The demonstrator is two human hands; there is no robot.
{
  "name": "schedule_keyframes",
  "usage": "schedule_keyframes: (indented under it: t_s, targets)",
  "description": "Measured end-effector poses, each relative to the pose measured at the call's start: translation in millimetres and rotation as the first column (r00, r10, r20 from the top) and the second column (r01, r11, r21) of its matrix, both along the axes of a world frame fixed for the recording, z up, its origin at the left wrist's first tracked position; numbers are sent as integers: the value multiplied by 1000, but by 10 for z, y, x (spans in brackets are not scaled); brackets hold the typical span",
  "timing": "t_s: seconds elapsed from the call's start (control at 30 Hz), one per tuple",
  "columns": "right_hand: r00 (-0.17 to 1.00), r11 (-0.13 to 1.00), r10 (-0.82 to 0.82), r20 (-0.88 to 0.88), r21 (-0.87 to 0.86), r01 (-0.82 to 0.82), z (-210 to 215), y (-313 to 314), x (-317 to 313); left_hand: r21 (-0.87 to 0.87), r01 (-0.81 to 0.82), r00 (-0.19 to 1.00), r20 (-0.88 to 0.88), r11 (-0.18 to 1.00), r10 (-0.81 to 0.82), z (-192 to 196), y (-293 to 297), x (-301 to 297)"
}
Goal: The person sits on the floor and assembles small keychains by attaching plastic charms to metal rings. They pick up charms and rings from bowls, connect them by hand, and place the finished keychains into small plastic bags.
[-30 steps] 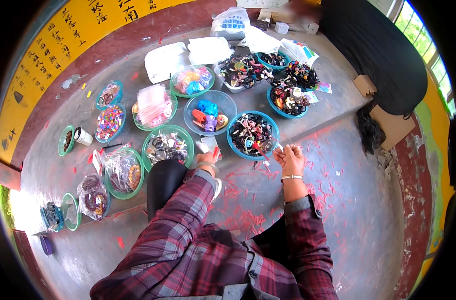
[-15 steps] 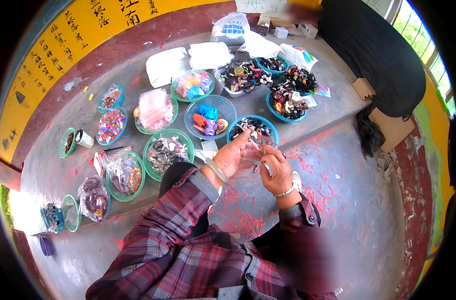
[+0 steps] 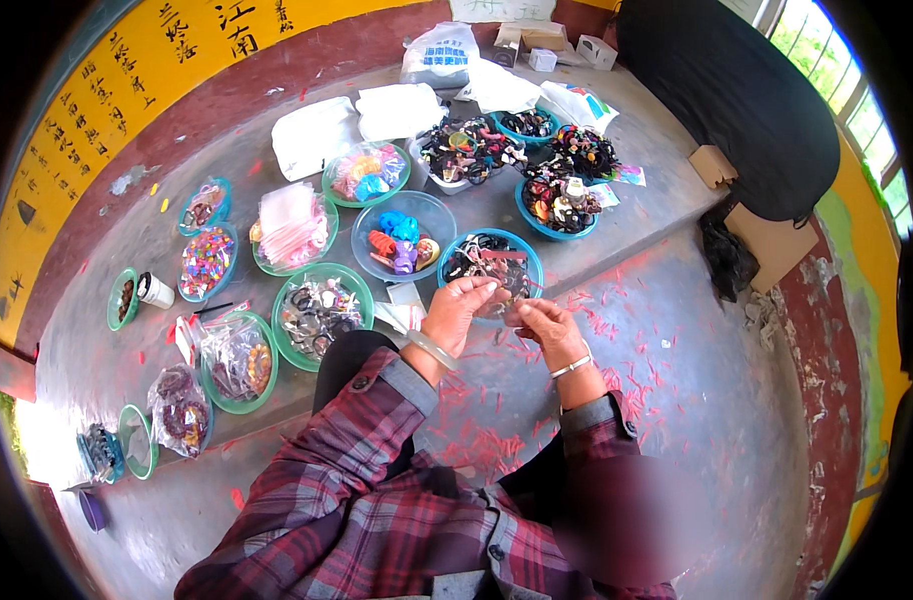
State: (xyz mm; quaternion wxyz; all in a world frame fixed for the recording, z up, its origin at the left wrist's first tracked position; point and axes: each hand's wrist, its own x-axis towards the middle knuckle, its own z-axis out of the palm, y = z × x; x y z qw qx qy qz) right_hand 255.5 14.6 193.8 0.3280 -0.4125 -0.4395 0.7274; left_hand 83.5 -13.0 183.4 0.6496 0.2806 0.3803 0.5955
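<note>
Both my hands are raised in front of a blue basin (image 3: 537, 268) of dark hair ties. My left hand (image 3: 455, 318) pinches one side of a small clear plastic bag (image 3: 504, 303) between thumb and fingers. On the other side my right hand (image 3: 549, 330) grips the same bag with bent fingers. The see-through film is hard to make out against the basin behind it. Close to my left hand stand a green basin (image 3: 367, 322) of mixed hair ties and a clear blue bowl (image 3: 362, 230) with blue, red and purple pieces.
A green bowl of pinkish plastic bags (image 3: 293, 228) and one of pastel pieces (image 3: 375, 165) stand further back. Hair ties fill a blue basin (image 3: 560, 205) at the right. White bags (image 3: 315, 135) lie behind. Red strips (image 3: 482, 440) litter the floor below the ledge edge.
My hands have drawn slightly apart and turned, spreading the clear bag between them. The right fingers have moved from upright to reaching forward. The whole view has shifted a little.
</note>
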Motion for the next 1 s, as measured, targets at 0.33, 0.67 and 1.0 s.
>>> schedule_keyframes:
  t_s: [0.33,0.67,1.0]
  targets:
    - [1000,999,7,-21,50,-6,-149,-24,-23,-60,86,995,60,994,-82,15,-56,66]
    - [997,998,-54,-46,34,56,-165,-15,-51,-57,140,981,144,989,-131,15,-52,52]
    - [1000,991,-17,7,132,16,-227,7,-51,-86,163,984,87,983,-156,16,-81,74]
